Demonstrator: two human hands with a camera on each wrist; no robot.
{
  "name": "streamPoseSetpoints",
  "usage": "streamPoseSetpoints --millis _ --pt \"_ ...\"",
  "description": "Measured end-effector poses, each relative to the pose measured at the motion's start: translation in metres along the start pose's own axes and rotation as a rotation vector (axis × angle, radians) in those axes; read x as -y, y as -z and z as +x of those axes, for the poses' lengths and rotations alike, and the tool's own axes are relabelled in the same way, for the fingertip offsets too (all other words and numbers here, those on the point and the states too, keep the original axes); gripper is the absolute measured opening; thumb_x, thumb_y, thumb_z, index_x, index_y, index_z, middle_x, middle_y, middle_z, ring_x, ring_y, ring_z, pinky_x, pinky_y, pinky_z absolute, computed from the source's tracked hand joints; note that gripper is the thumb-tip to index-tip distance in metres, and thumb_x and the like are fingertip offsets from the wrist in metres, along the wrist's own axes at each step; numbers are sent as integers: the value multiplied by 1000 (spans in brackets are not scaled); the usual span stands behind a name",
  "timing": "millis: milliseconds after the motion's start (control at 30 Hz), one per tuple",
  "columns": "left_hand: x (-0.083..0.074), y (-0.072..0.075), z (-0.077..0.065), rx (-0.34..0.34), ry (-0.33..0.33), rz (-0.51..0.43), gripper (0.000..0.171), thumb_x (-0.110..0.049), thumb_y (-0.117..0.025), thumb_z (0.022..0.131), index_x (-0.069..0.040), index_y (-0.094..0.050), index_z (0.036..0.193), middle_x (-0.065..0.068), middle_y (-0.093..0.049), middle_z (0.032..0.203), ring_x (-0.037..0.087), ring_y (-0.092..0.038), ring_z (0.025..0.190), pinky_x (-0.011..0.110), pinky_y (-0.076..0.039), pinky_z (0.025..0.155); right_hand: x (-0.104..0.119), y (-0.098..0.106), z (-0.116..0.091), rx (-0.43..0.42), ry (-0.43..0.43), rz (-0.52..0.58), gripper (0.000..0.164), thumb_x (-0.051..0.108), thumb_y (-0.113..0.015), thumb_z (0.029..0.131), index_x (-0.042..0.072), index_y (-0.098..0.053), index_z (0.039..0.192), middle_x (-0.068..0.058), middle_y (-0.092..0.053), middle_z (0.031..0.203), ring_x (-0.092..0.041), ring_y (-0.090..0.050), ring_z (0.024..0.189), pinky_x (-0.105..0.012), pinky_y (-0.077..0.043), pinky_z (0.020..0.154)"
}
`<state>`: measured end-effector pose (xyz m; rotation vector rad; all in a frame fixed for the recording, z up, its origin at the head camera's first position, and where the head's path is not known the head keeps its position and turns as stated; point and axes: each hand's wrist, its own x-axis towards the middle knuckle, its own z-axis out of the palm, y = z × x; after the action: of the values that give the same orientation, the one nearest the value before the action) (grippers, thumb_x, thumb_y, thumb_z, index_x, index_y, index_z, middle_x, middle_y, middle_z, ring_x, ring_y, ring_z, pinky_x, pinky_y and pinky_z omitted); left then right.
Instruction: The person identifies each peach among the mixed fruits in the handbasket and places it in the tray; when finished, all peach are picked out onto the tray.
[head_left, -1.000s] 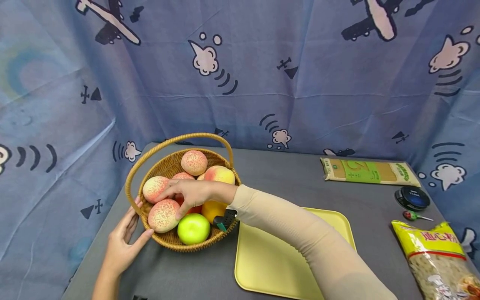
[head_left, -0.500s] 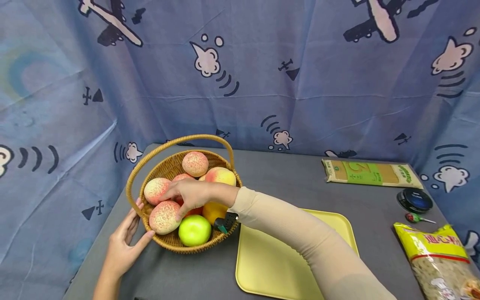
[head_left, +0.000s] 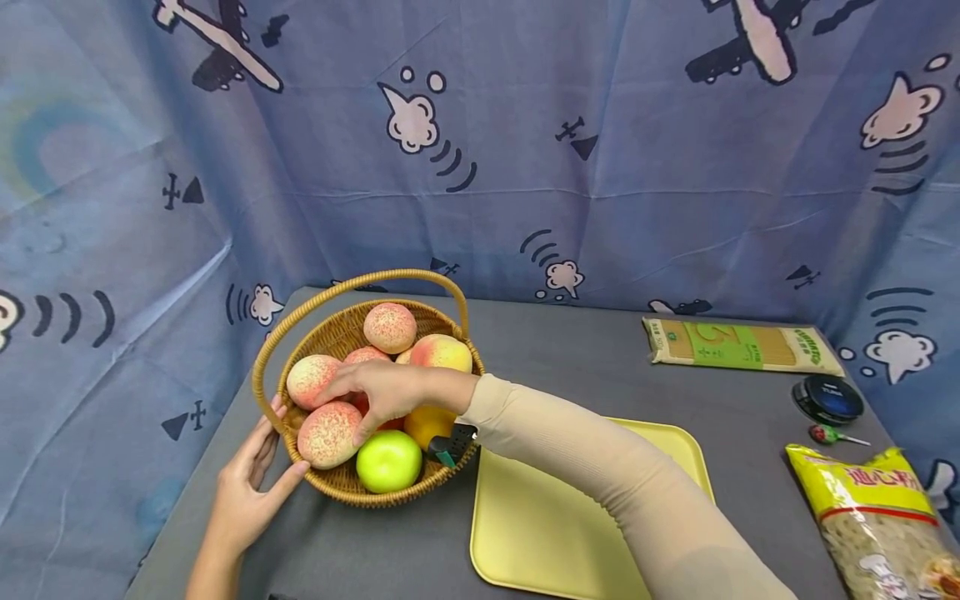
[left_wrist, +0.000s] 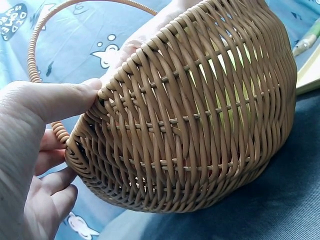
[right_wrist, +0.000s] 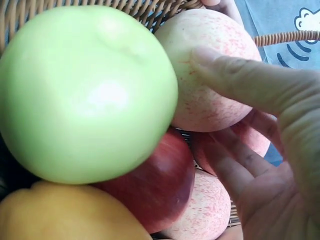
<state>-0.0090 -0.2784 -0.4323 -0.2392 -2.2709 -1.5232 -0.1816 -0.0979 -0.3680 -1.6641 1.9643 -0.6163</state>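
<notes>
A wicker basket (head_left: 352, 498) with a tall arched handle holds several fruits. At its left side my left hand (head_left: 243, 496) grips the rim; in the left wrist view its thumb lies on the rim edge, with fingers around the outside. Inside the basket, my right hand (head_left: 386, 387) holds a speckled pink peach (head_left: 328, 435) at the front left. The right wrist view shows the thumb on this peach (right_wrist: 200, 107) and the other fingers reaching beneath it. Close by are a green apple (head_left: 388, 461), a red apple (right_wrist: 157, 185) and another speckled peach (head_left: 309, 379).
A yellow tray (head_left: 547, 533) lies right of the basket, partly under the right sleeve (head_left: 585, 458). Farther right are a noodle pack (head_left: 742, 344), a dark tuna tin (head_left: 828, 398), a lollipop (head_left: 825, 433) and a pasta bag (head_left: 870, 517). A patterned curtain (head_left: 495, 233) stands behind the table.
</notes>
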Motion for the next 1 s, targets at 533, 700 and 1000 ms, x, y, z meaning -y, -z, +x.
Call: streamPoseSetpoints --millis 533,700,1000 --pt "1 0 1 7 -7 12 74 24 -65 72 10 -37 140 24 -29 151 9 -33 140 16 -31 113 4 3 0 17 17 9 64 15 -80 74 14 -52 132 6 -55 130 -1 -48 114 -6 -34 101" --pt "2 1 1 7 -5 36 76 22 -66 73 8 -37 141 23 -30 151 13 -31 141 16 -31 113 8 7 -2 3 59 48 64 12 -78 74 11 -52 132 3 -55 130 -2 -47 117 -7 -35 102" --pt "6 2 1 -4 -61 53 74 22 -66 72 9 -38 140 29 -29 149 14 -31 141 15 -34 110 13 12 -8 -68 119 158 58 8 -77 73 7 -54 127 -4 -57 124 -6 -51 108 -10 -43 95"
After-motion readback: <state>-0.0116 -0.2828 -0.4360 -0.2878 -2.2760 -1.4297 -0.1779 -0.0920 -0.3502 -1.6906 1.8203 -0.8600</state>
